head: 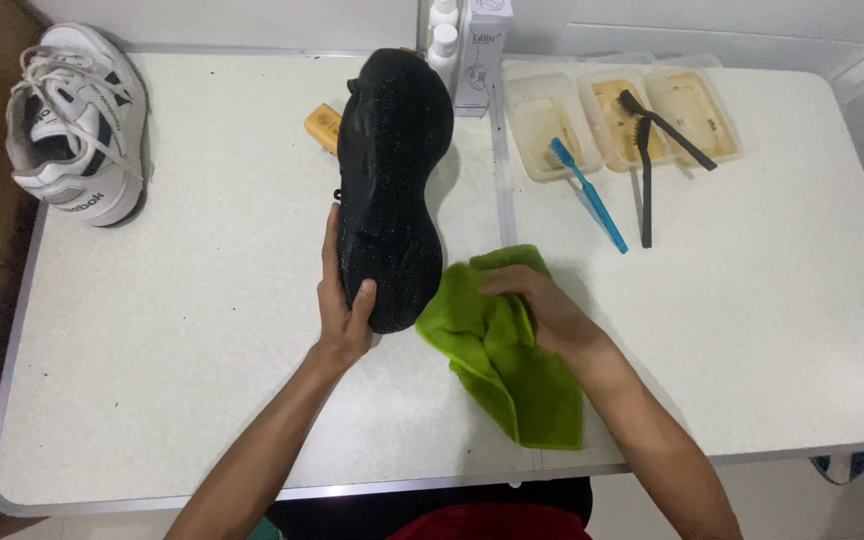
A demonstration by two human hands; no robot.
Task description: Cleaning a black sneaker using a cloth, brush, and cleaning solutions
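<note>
Gripping the heel end of a black shoe (392,180), sole turned up toward the camera: left hand (344,300), thumb curled over the sole's rim, fingers wrapped along the far side. Tilted up off the white table (172,330), toe pointing away toward the far edge.

Just right of the shoe's heel, touching it: a green cloth (497,350), crumpled, spread toward the near edge. Pressed flat on top of the cloth, fingers loosely bent and bunching the fabric: right hand (537,305). Both hands flanking the shoe's heel, 1 on each side, close together.

Farther off, right of the shoe's toe: 3 clear shallow trays (617,110) in a row, all with a brownish film or liquid inside. Propped in the first tray, handle trailing onto the table: a blue toothbrush (587,195). Resting across the other 2 trays: 2 black brushes (647,170), handles crossing.

Behind the shoe's toe: 2 white bottles (442,35) and a white box (480,55), upright. Half hidden left of the toe: a small yellow block (322,125). Well left of the shoe, at the far corner: a white sneaker (77,125), laces loose.
</note>
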